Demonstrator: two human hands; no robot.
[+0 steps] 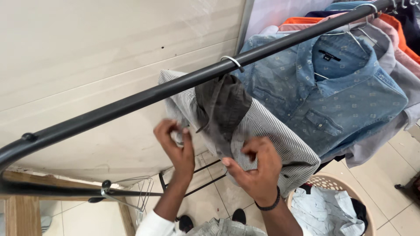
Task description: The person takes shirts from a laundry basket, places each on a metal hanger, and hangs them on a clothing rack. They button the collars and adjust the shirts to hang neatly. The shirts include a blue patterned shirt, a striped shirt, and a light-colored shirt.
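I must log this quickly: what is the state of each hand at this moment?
Left hand: closed, pinching the front edge of the striped shirt.
Right hand: closed, gripping the striped shirt's front near the dark collar.

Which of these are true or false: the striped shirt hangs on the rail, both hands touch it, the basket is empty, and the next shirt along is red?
1. The striped shirt hangs on the black rail. True.
2. The left hand and the right hand are both at its front. True.
3. The laundry basket is empty. False: crumpled clothes lie in it.
4. The next shirt along is red. False: it is a blue patterned shirt.
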